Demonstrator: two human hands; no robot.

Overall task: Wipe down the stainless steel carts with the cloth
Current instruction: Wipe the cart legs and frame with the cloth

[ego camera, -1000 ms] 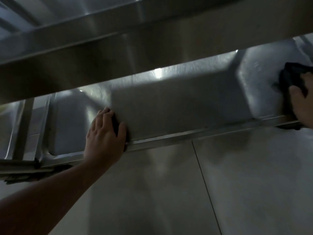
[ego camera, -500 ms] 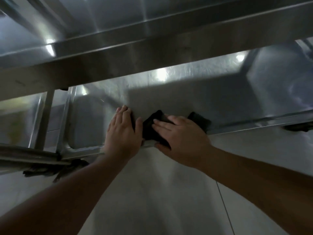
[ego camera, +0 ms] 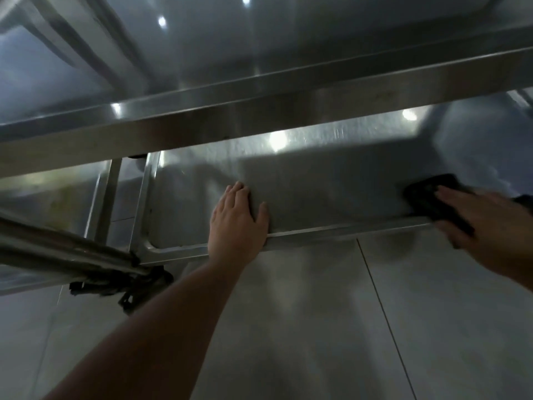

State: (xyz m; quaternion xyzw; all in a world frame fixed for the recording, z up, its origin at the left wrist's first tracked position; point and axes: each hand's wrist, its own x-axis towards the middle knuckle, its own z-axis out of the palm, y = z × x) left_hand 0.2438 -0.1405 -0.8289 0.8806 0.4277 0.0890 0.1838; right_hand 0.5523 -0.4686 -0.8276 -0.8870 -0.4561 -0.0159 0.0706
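Pressing the dark cloth [ego camera: 432,202] flat with your right hand [ego camera: 487,226]: fingers extended over it, thumb down at the front rim, cloth on the lower shelf [ego camera: 331,183] of the brushed stainless steel cart, far right. Right hand is motion-blurred, so finer grip detail is unclear. Your left hand [ego camera: 238,223] is well apart from the cloth, mid-shelf, fingers straight and together over the rim [ego camera: 346,228], thumb spread, bracing. Upper shelf edge [ego camera: 259,116] runs across above. Pale tiled floor [ego camera: 317,327] below; a second cart's tube frame [ego camera: 66,249] sits at left.
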